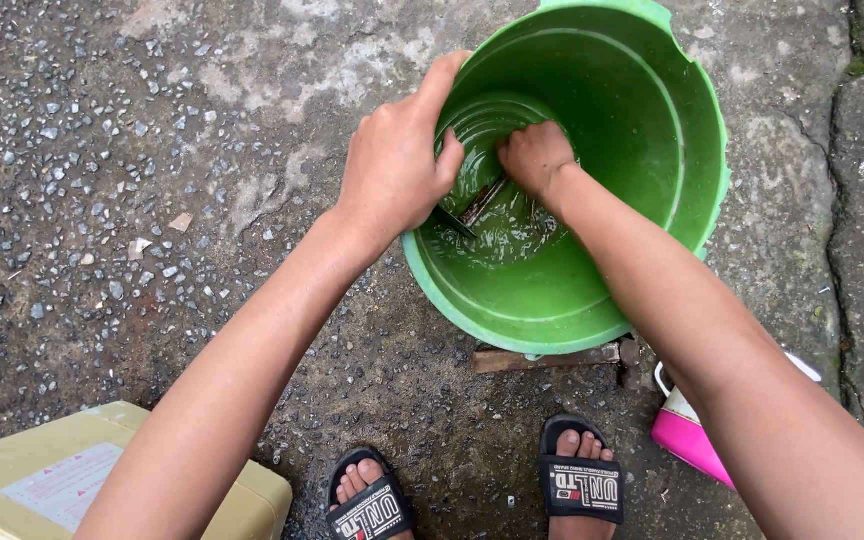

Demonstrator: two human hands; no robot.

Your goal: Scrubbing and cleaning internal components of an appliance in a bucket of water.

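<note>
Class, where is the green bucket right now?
In the head view, the green bucket sits upper right on the wet ground, both hands inside it.

One head cam, worn by the person, looked steeply down, close in. Frame took both forearms, the green bucket (592,290) up top, sandalled feet at the bottom edge, wet gravelly ground (152,150) all round.

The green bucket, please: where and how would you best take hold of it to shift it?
Probably by the rim of the green bucket, with both hands on opposite sides and fingers hooked over the edge. No handle shows, it holds water, and the far rim looks chipped, so favour the smooth near and right stretches.
</note>
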